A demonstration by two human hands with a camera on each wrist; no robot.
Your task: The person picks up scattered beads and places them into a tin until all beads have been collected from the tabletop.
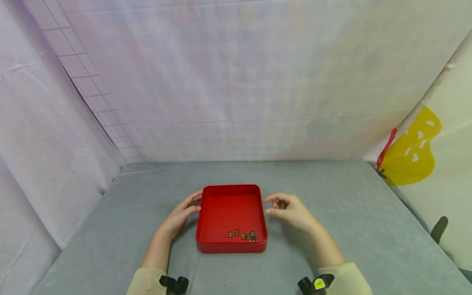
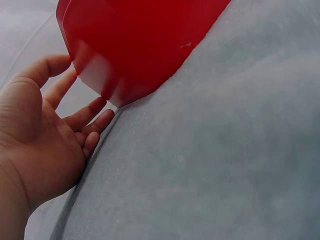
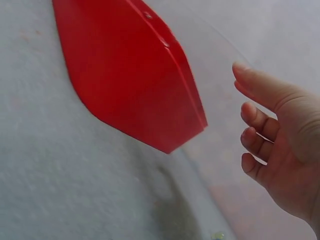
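Note:
A shallow red tray [image 1: 231, 213] with raised walls sits on the grey cloth. Several small shiny balls [image 1: 243, 236], mostly gold-green and one bluish, lie inside along its near side, right of the middle. My left hand [image 1: 181, 215] is at the tray's left wall; its fingertips [image 2: 67, 61] touch the red side in the left wrist view. On the other side, my right hand [image 1: 291, 211] hovers close to the right wall, thumb and forefinger extended toward it and the other fingers loosely bent. The right wrist view shows a gap between this hand [image 3: 290, 140] and the tray.
Grey cloth [image 1: 147, 188] covers the table all round the tray. Pale patterned sheets hang at the back [image 1: 236, 82] and left [image 1: 44, 123]. A white sheet with a yellow print [image 1: 413, 151] hangs at the right.

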